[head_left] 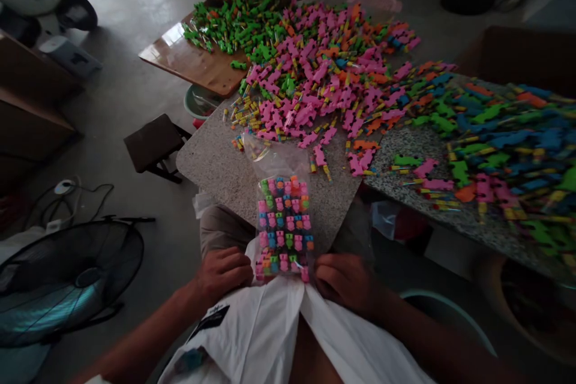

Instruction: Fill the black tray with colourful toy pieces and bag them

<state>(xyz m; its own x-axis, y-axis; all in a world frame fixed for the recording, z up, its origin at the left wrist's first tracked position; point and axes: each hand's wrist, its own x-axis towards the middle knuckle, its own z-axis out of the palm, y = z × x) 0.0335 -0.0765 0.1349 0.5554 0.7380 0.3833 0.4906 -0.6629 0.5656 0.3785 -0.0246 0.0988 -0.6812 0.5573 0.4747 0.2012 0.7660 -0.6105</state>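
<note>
A clear plastic bag (283, 225), packed with rows of small pink, blue, green and orange figures, lies against the near edge of the stone tabletop and my lap. My left hand (227, 273) is closed with curled fingers at the bag's lower left corner. At the lower right corner, my right hand (342, 279) is closed on the bag's edge, its fingertips partly hidden. Beyond the bag spreads a big heap of pink animal-shaped pieces (310, 72) with yellow stick-like ends. The bag's open-looking upper part is see-through and holds no figures.
Green pieces (238, 24) spill from a dark box onto a wooden board (193, 63). Blue and green pieces (508, 132) cover the speckled counter at right. A stool (155, 141) and a black fan (85, 276) stand at left. A tub rim (450, 306) shows beside my right arm.
</note>
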